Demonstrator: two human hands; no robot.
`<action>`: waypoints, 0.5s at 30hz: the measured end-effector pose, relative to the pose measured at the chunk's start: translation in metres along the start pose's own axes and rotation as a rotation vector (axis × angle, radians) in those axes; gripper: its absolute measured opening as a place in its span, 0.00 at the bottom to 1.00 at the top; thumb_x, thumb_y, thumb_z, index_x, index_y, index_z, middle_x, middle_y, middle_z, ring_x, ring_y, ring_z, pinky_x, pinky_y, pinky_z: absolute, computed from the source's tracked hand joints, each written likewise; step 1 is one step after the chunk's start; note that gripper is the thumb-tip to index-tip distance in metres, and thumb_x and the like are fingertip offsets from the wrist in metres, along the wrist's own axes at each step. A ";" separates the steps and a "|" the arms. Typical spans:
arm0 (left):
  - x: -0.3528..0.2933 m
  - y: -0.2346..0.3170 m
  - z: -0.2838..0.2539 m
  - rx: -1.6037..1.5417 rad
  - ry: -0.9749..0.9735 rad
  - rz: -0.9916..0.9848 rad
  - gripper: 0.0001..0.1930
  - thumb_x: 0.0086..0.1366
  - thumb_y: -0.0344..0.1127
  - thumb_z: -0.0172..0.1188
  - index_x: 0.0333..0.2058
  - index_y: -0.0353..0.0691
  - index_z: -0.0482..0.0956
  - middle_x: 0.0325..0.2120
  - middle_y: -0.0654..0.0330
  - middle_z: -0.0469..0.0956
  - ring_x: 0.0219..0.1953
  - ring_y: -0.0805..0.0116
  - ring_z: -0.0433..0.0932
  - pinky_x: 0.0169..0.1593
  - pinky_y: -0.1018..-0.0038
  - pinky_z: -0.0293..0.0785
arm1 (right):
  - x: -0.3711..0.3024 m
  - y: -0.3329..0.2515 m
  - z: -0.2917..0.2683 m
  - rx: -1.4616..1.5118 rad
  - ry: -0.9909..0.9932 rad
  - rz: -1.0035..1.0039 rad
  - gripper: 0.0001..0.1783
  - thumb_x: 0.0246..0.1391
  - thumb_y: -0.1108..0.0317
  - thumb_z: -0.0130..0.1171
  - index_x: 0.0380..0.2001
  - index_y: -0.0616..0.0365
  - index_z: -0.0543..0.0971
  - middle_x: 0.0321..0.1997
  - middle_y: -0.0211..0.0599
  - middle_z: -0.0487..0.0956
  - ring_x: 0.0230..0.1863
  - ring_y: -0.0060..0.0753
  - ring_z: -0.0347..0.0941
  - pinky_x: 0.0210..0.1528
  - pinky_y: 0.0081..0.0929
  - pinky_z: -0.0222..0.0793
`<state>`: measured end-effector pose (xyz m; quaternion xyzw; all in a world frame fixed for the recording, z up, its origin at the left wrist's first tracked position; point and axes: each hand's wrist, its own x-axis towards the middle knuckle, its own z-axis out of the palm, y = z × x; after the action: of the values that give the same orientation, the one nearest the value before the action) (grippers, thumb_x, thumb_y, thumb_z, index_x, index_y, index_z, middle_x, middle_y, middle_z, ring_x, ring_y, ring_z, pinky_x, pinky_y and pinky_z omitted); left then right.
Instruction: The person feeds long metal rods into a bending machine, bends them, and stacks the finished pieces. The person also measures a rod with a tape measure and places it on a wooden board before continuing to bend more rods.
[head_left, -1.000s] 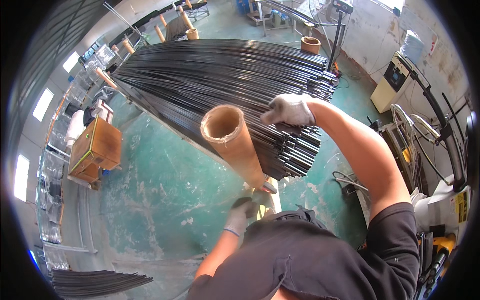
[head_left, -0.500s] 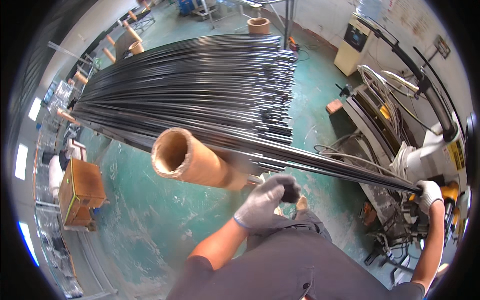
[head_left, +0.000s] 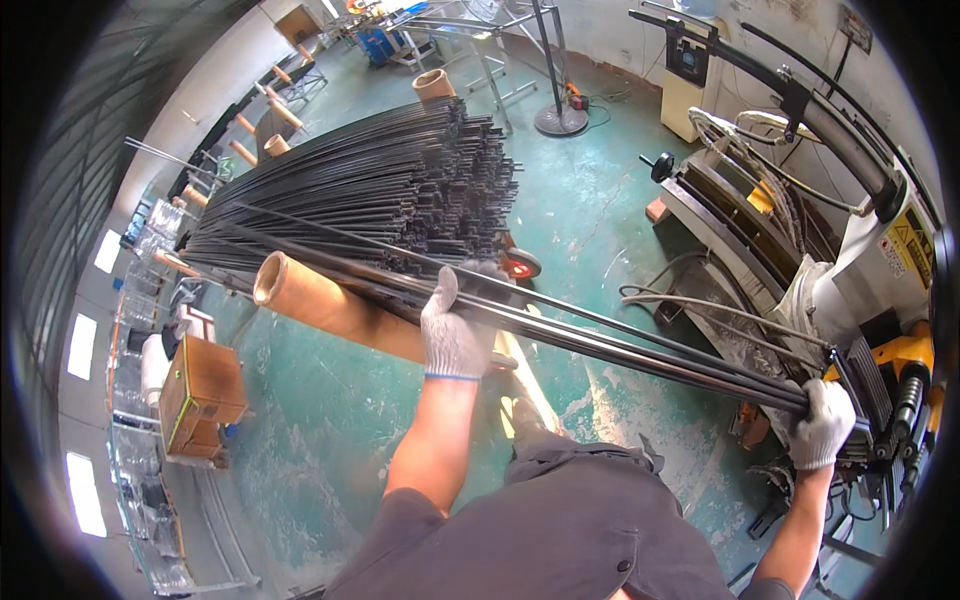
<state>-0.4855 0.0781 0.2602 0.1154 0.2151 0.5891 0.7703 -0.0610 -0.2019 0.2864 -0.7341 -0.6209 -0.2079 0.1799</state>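
Black rods [head_left: 345, 175] lay in a broad pile ahead and to my left, their ends ragged above the green floor [head_left: 590, 205]. Opposite, on my right, stood a bulky machine [head_left: 860, 295] with a pale body and looping hoses. Between the two, a slim bundle [head_left: 620, 347] of the same rods slanted across in front of me, its far stretch trailing back over the pile and its near ends by the machine. Just beside that trailing stretch rose a thick cardboard tube [head_left: 335, 310]; I couldn't tell whether the rods rubbed it. My right hand [head_left: 825, 425], gloved, was clenched around the near ends. My left hand [head_left: 455, 330], gloved too, braced the bundle near the pile, thumb up; its fingers were blurred and partly behind the rods, so I couldn't tell how firmly they gripped. A narrow gap ran along the bundle's upper edge, so to my mind good handling called for gathering the loose rods in with the left, keeping the right firm so the ends stayed even, and holding the length clear of the tube's rim.
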 end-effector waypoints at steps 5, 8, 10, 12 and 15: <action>-0.026 -0.069 0.033 -0.147 -0.157 -0.151 0.18 0.74 0.45 0.61 0.44 0.31 0.78 0.39 0.51 0.81 0.44 0.52 0.80 0.59 0.52 0.75 | -0.077 0.076 -0.032 -0.105 0.156 0.099 0.13 0.57 0.72 0.68 0.24 0.58 0.72 0.24 0.45 0.69 0.28 0.52 0.68 0.33 0.43 0.63; -0.051 -0.113 0.073 -0.072 -0.088 -0.207 0.14 0.73 0.40 0.61 0.41 0.30 0.78 0.33 0.53 0.79 0.38 0.55 0.78 0.55 0.54 0.74 | -0.148 0.144 -0.043 -0.187 0.173 0.175 0.15 0.57 0.74 0.67 0.23 0.60 0.70 0.23 0.46 0.66 0.28 0.52 0.66 0.33 0.44 0.63; -0.052 -0.139 0.095 -0.015 -0.115 -0.178 0.13 0.74 0.37 0.58 0.40 0.29 0.78 0.31 0.54 0.79 0.36 0.57 0.78 0.52 0.54 0.75 | -0.216 0.196 -0.058 -0.259 0.151 0.286 0.07 0.58 0.75 0.65 0.30 0.61 0.76 0.29 0.49 0.72 0.35 0.55 0.71 0.44 0.44 0.67; -0.033 -0.134 0.104 -0.092 -0.184 -0.175 0.07 0.72 0.30 0.58 0.44 0.33 0.77 0.33 0.55 0.78 0.36 0.62 0.77 0.48 0.59 0.75 | -0.304 0.252 -0.072 -0.438 0.146 0.438 0.05 0.60 0.73 0.61 0.39 0.62 0.80 0.38 0.48 0.78 0.44 0.51 0.74 0.55 0.40 0.68; -0.031 -0.143 0.153 -0.004 -0.211 -0.065 0.09 0.73 0.31 0.59 0.47 0.32 0.77 0.31 0.60 0.73 0.35 0.68 0.72 0.47 0.67 0.73 | -0.458 0.321 -0.100 -0.238 0.222 1.170 0.15 0.66 0.69 0.57 0.54 0.60 0.81 0.54 0.40 0.80 0.54 0.37 0.75 0.63 0.32 0.67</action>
<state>-0.2977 0.0200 0.3388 0.1682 0.1354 0.5489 0.8075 0.1819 -0.6896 0.1271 -0.9426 -0.0642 -0.2179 0.2448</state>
